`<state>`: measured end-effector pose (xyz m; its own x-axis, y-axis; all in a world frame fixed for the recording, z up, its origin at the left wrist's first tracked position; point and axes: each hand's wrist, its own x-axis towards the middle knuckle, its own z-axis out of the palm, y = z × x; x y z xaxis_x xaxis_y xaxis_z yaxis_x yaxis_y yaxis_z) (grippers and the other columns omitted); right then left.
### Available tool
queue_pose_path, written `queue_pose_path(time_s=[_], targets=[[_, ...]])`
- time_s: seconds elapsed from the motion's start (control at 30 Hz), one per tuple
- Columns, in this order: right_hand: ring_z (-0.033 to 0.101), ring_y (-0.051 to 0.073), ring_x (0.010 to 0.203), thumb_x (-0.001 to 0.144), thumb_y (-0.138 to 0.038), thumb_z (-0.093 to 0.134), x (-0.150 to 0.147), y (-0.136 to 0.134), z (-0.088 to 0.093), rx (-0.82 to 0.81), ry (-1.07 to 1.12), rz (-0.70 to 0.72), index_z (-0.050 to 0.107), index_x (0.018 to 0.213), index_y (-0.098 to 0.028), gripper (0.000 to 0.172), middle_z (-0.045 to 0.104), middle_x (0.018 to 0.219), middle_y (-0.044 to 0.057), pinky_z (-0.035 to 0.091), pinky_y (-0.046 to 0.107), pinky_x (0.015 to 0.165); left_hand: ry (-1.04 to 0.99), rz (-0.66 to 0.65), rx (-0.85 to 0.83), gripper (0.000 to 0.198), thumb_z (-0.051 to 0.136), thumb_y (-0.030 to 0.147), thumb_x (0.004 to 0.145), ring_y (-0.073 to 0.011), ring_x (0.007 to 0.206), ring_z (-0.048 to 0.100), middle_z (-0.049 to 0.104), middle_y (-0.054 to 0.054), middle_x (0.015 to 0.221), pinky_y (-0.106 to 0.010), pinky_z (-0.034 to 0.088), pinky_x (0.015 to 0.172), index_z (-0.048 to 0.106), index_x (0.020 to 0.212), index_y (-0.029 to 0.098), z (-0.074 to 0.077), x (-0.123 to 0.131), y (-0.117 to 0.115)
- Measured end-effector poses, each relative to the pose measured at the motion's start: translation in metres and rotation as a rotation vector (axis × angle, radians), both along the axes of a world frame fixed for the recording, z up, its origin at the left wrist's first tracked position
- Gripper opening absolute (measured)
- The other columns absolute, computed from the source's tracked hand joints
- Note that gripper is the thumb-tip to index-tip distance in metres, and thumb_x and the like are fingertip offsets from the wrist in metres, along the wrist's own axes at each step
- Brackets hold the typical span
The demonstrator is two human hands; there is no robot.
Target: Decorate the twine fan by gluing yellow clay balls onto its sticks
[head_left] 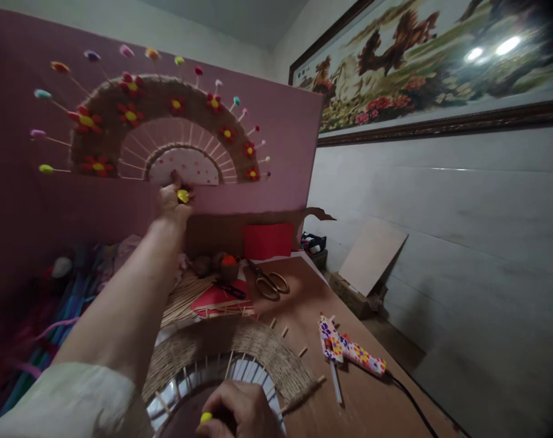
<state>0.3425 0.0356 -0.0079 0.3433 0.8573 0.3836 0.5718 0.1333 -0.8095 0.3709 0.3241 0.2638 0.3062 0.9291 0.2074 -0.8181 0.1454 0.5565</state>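
Table [303,280], brown top. Lying on it: one woven arch [276,350], one pair of gold-handled scissors [260,279], one floral glue gun [333,345]. Farther left: thin sticks [185,299], red paper [218,297].

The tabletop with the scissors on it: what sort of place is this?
Probably an indoor craft corner or small workroom: a flower-patterned glue gun and scissors lie on the table, near a woven half-ring with sticks poking from its edge.
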Motion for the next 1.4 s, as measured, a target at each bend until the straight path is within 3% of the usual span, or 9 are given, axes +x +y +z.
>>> queue_pose_path(time_s=[0.13, 0.23, 0.43, 0.57, 0.67, 0.93, 1.17, 1.4], targets=[[0.062, 0.015, 0.076, 0.068, -0.018, 0.073, 0.001, -0.001, 0.007, 0.096, -0.022, 0.055, 0.064, 0.078, -0.023, 0.014, 0.067, 0.074, -0.003, 0.042, 0.021, 0.069, -0.026, -0.003, 0.054, 0.02, 0.048, 0.016, 0.093, -0.0031, 0.048, 0.044, 0.043, 0.007, 0.051, -0.013, 0.025, 0.042, 0.047, 0.073, 0.017, 0.016, -0.011, -0.014], [0.062, 0.014, 0.072, 0.069, -0.013, 0.069, 0.002, -0.002, 0.014, 0.167, -0.024, 0.098, 0.063, 0.077, -0.02, 0.012, 0.067, 0.073, -0.001, 0.042, 0.02, 0.068, -0.015, 0.025, 0.067, 0.022, 0.042, 0.013, 0.094, -0.0036, 0.05, 0.046, 0.044, 0.006, 0.054, -0.013, 0.025, 0.041, 0.044, 0.073, 0.018, 0.036, -0.019, -0.021], [0.064, 0.015, 0.071, 0.07, -0.018, 0.071, 0.001, -0.001, 0.02, 0.034, 0.011, 0.063, 0.065, 0.077, -0.021, 0.009, 0.068, 0.074, -0.001, 0.044, 0.02, 0.064, 0.0, 0.113, 0.145, 0.021, 0.038, 0.007, 0.093, -0.0049, 0.06, 0.051, 0.046, 0.004, 0.062, -0.013, 0.025, 0.04, 0.042, 0.075, 0.017, 0.088, -0.028, -0.034], [0.064, 0.017, 0.07, 0.071, -0.024, 0.072, 0.001, 0.001, 0.02, -0.023, -0.002, 0.044, 0.066, 0.077, -0.024, 0.009, 0.068, 0.075, -0.001, 0.045, 0.021, 0.061, 0.032, 0.129, 0.182, 0.02, 0.038, 0.01, 0.094, -0.0057, 0.061, 0.051, 0.046, 0.004, 0.061, -0.013, 0.026, 0.04, 0.042, 0.075, 0.016, 0.1, -0.028, -0.044], [0.064, 0.018, 0.071, 0.072, -0.027, 0.07, 0.001, 0.002, 0.018, -0.009, -0.028, 0.058, 0.066, 0.077, -0.025, 0.007, 0.068, 0.075, 0.0, 0.046, 0.022, 0.061, 0.089, 0.132, 0.194, 0.022, 0.039, 0.009, 0.092, -0.0065, 0.056, 0.049, 0.045, 0.004, 0.057, -0.014, 0.026, 0.04, 0.044, 0.072, 0.016, 0.085, -0.028, -0.053], [0.062, 0.015, 0.073, 0.071, -0.016, 0.067, 0.001, 0.001, 0.017, 0.094, -0.037, 0.071, 0.064, 0.077, -0.021, 0.008, 0.068, 0.074, 0.0, 0.043, 0.021, 0.067, 0.222, 0.175, 0.138, 0.016, 0.049, 0.003, 0.082, -0.0077, 0.042, 0.051, 0.051, 0.003, 0.049, -0.014, 0.028, 0.034, 0.048, 0.071, 0.014, 0.016, -0.039, -0.062], [0.059, 0.012, 0.065, 0.069, -0.011, 0.068, 0.001, 0.003, 0.017, 0.1, -0.051, 0.095, 0.062, 0.073, -0.018, 0.01, 0.063, 0.067, -0.002, 0.039, 0.02, 0.061, 0.274, 0.147, 0.128, 0.014, 0.055, 0.001, 0.069, -0.0072, 0.034, 0.048, 0.053, 0.002, 0.047, -0.014, 0.03, 0.029, 0.05, 0.066, 0.013, -0.012, -0.044, -0.064], [0.058, 0.012, 0.064, 0.073, -0.013, 0.064, 0.001, 0.0, 0.022, 0.109, -0.06, 0.11, 0.063, 0.075, -0.018, 0.006, 0.063, 0.067, -0.002, 0.04, 0.021, 0.061, 0.323, 0.088, 0.157, 0.015, 0.061, 0.003, 0.065, -0.0072, 0.035, 0.048, 0.053, 0.003, 0.046, -0.013, 0.032, 0.03, 0.051, 0.064, 0.013, -0.045, -0.049, -0.09]])
